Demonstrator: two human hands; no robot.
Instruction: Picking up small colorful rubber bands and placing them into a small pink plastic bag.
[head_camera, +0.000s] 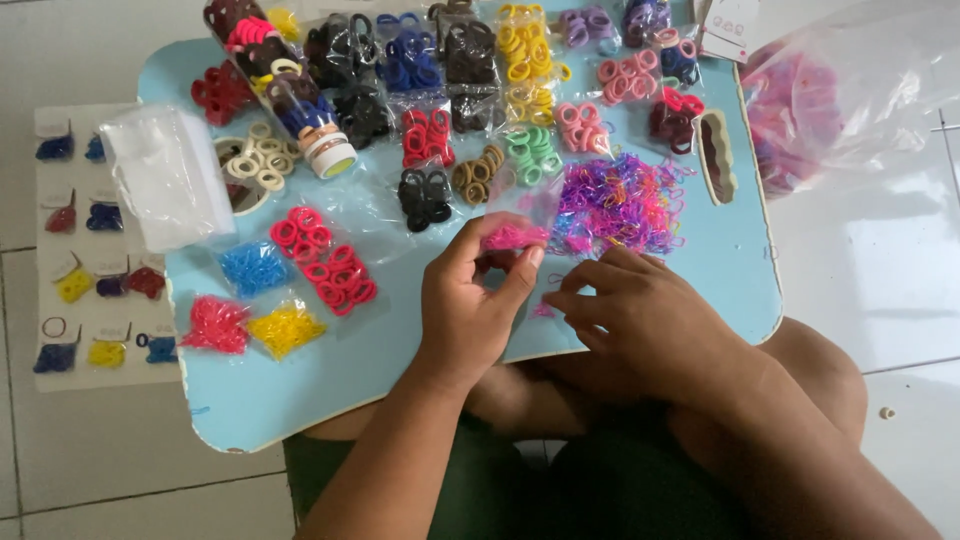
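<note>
My left hand (468, 300) pinches a small clear plastic bag of pink elastic bands (517, 225) above the light blue lap table (330, 370). My right hand (640, 318), fingers loosely curled, rests beside the heap of loose pink and purple bands (620, 200).

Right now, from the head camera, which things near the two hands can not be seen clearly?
- Small clear bag of pink bands: the left hand covers its lower part.
- Right hand fingertips: blurred, so whether they pinch a band is unclear.
- Loose band pile: single bands are too small to count.
- Large plastic bag: cut off by the right edge, contents blurred through the film.
- Blue tray: the near edge is hidden behind both arms.
</note>
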